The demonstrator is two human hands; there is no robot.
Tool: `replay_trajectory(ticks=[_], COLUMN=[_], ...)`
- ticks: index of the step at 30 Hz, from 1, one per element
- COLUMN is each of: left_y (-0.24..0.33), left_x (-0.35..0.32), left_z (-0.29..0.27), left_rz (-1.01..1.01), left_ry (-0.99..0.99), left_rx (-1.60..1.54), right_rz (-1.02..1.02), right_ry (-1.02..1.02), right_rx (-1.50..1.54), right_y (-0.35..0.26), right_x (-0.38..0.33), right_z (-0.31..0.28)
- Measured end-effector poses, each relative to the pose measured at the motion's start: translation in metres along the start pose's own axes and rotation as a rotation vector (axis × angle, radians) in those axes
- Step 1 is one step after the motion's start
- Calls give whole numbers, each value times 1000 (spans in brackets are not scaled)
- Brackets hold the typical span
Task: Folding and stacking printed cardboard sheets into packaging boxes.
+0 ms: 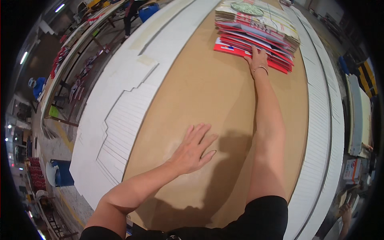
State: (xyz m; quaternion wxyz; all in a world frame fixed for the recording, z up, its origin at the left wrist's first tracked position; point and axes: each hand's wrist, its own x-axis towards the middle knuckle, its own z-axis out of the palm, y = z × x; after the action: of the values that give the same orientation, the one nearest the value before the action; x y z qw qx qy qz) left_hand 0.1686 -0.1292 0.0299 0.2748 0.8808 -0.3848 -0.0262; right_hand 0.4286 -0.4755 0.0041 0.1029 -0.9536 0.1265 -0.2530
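Note:
My right hand (258, 62) stretches far forward to a stack of flat, folded red printed pieces (252, 40) at the far end of the brown work surface (196, 84). Its fingers lie over the stack's near edge and its thumb is at the lower left, gripping one of the red pieces. The fingertips are partly lost among the layers. A thin bracelet (261, 69) circles that wrist. Closer to me, my left hand (193, 150) is spread with fingers apart over the brown surface and holds nothing. Whether its palm touches the surface, I cannot tell.
White corrugated boards (114, 116) with cut edges flank the brown surface on the left, and a white strip (320, 160) runs along the right. Long racks (76, 52) stand at far left, a person in blue (39, 86) beyond. Another person's hand (345, 214) shows at lower right.

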Motion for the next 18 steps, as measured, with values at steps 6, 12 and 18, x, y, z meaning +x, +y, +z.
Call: replay_trajectory(ticks=[6, 12, 18], left_y=[-2, -8, -4], left_x=[0, -6, -5], left_z=[-5, -2, 6], left_rz=[46, 22, 21], left_ry=[40, 80, 92], left_rx=[23, -18, -80], right_rz=[97, 48, -48], right_ry=[-69, 9, -241], right_rx=[-172, -249, -319], right_y=[-28, -46, -11], right_x=[2, 4, 32], right_z=[-14, -14, 14])
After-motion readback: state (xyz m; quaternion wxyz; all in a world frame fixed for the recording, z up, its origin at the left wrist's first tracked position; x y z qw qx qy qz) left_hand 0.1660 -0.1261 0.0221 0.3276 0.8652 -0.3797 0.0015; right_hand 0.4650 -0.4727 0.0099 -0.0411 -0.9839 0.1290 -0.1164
